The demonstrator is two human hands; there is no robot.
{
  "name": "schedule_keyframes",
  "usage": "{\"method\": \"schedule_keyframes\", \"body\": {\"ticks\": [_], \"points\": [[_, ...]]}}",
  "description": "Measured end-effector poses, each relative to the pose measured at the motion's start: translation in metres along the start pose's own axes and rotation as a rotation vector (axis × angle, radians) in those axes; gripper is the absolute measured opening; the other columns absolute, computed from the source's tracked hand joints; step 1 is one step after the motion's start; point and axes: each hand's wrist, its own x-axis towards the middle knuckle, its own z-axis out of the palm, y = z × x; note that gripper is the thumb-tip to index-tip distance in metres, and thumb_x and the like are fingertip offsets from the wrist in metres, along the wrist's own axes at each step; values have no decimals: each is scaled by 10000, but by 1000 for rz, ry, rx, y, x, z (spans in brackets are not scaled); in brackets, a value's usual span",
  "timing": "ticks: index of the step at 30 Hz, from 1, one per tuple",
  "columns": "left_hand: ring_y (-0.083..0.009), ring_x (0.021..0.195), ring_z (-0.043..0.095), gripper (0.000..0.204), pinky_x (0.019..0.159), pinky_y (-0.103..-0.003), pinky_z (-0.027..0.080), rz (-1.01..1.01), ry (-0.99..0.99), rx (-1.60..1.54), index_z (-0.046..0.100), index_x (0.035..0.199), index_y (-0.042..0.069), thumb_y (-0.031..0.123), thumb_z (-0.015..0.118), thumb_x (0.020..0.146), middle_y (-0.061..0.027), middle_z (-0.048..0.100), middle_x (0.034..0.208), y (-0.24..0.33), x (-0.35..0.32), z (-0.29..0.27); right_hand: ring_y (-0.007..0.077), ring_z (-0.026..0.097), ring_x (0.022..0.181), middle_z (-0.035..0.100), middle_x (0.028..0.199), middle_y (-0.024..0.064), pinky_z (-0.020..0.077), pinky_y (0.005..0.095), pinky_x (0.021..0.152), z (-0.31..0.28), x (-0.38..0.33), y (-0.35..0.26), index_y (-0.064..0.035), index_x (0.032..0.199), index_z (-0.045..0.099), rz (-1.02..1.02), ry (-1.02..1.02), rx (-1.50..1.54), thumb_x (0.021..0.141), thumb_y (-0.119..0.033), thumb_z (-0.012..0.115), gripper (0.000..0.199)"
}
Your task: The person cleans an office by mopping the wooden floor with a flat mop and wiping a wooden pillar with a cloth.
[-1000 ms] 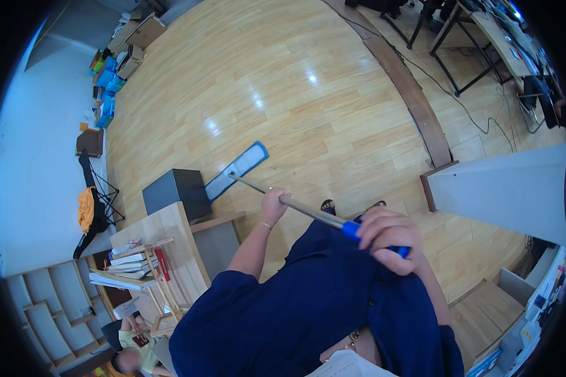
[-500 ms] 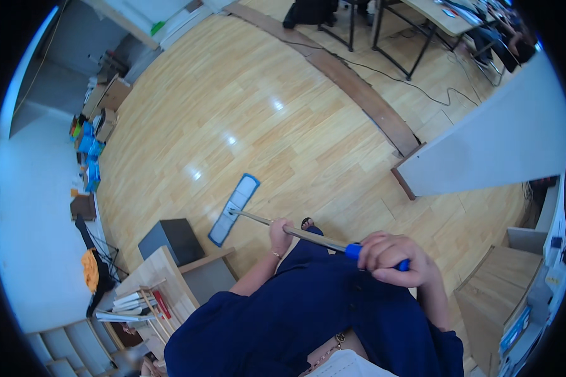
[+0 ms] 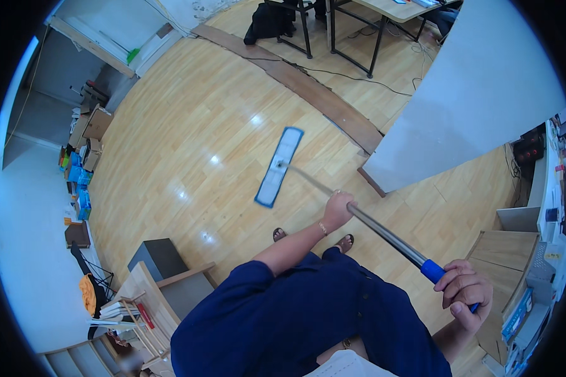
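Note:
A flat mop point(image 3: 271, 185) with a pale pad and blue edging lies on the wood-look floor ahead of my feet. Its metal pole slants from the pad up toward my right side. Partway along the pole, my left hand point(image 3: 339, 210) is wrapped round the metal, with a bracelet at the wrist. At the upper end, my right hand point(image 3: 465, 288) grips the blue handle, fingers curled over it. Both sandalled feet show below the mop pad.
A white partition point(image 3: 459, 119) juts in from the right. A brown floor strip point(image 3: 314, 88) and a cable cross the far floor before a table point(image 3: 402, 9). Boxes point(image 3: 82, 169) line the left wall. A dark grey box point(image 3: 157, 257) and wooden shelf stand near left; a cabinet point(image 3: 500, 257) at right.
The mop pad has moved to the right and farther away. My left hand has stretched forward and right, and my right hand has shifted right and down with the handle.

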Motion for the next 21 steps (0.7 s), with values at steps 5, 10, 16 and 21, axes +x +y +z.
{"method": "schedule_keyframes", "body": {"ticks": [5, 10, 16, 21], "points": [[-320, 699, 542, 80, 671, -419, 432, 46, -189, 19, 564, 602, 81, 128, 590, 661, -124, 584, 679, 9, 43, 32, 229, 618, 600, 547, 503, 46, 400, 386, 815, -9, -24, 6, -72, 463, 492, 1, 65, -129, 647, -193, 601, 247], [-307, 726, 566, 28, 631, -431, 451, 49, -255, 138, 588, 608, 100, 117, 593, 629, -112, 594, 676, 24, 29, 41, 230, 627, 602, 571, 525, 53, 468, 398, 763, -11, -50, 13, -75, 524, 504, -84, 102, -204, 661, -235, 612, 237], [-310, 710, 570, 29, 626, -431, 456, -64, -118, 117, 583, 591, 100, 112, 593, 616, -113, 581, 653, 42, -19, 30, 217, 641, 610, 589, 549, 58, 539, 385, 664, -20, -65, 13, -89, 621, 536, -258, -57, -224, 674, -290, 640, 233], [-315, 676, 563, 137, 611, -431, 456, -148, 78, 118, 541, 553, 69, 159, 592, 644, -125, 560, 632, 38, -89, 0, 221, 615, 596, 572, 557, 72, 520, 405, 706, -9, -70, 3, -92, 599, 517, -189, -158, -144, 670, -305, 618, 246]]}}
